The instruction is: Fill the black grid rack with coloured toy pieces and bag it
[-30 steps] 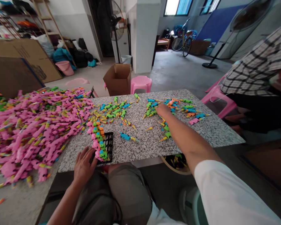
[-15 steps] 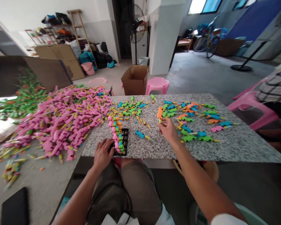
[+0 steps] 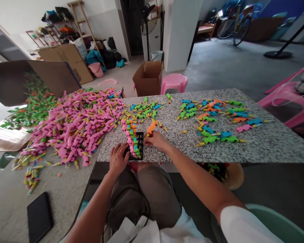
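Note:
A black tray (image 3: pixel 140 137) with a grid of holes lies at the table's near edge, holding slanted rows of pink, green, blue and orange toy pieces (image 3: pixel 130 138). My left hand (image 3: pixel 118 158) is at its left edge, thumb and fingers closed on the rim. Between the fingertips of my right hand (image 3: pixel 155 140), just right of the tray, is an orange toy piece (image 3: pixel 152 127) with a yellow end, tilted upward. Similar blue, green and orange pieces (image 3: pixel 210 118) lie scattered to the right. A smaller group of green and blue pieces (image 3: pixel 145 109) lies beyond the tray.
A large heap of pink pieces (image 3: pixel 78 125) covers the left table, with green ones (image 3: pixel 35 108) behind it. A black phone-like slab (image 3: pixel 40 216) lies near left. Beyond the granite table (image 3: pixel 174 148) stand a cardboard box (image 3: pixel 148 82) and a pink stool (image 3: pixel 174 82).
My right hand has moved left from the scattered pieces to the tray, carrying the orange piece. My left hand stays at the tray. The camera view has shifted slightly.

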The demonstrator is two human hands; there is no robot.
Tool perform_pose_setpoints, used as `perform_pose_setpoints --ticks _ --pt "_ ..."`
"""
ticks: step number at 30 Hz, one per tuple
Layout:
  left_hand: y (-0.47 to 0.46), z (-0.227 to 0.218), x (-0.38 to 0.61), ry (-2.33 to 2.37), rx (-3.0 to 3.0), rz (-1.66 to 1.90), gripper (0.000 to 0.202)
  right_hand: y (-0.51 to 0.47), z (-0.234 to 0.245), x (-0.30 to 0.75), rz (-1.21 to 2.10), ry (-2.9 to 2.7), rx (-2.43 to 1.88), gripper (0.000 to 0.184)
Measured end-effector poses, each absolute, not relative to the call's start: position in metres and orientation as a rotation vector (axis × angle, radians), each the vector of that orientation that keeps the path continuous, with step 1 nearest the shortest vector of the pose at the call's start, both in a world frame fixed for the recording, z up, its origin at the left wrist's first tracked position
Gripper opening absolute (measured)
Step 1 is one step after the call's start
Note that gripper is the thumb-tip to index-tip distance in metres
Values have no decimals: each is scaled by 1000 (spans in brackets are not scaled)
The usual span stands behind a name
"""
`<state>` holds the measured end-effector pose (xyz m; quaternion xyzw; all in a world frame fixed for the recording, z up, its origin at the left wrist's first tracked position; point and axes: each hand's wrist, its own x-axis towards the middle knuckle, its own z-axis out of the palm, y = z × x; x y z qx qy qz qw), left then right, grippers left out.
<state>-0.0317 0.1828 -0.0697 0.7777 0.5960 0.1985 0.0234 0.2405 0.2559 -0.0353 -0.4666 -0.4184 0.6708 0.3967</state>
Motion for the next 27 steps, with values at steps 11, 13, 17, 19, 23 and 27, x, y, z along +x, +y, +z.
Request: perform_pose_setpoints --ticks 11,13,17,19,23,27 --pt "183 -69 -31 1845 2403 609 43 256 -47 211 1354 -1754 -1347 12" --pt "183 -69 -31 1849 2404 605 43 254 -47 209 1178 -1897 -1354 13" --pt "184 -71 -31 1853 2401 604 43 249 -43 204 880 -2053 -1387 13" --pt "184 -71 -32 1850 2398 607 44 246 -41 200 795 -2101 -1385 17" --pt "185 -73 -33 1844 2395 613 44 242 -39 196 710 -2185 -1383 23" --pt "186 -74 -34 1857 2396 600 44 244 -39 195 655 -2249 -1414 26"
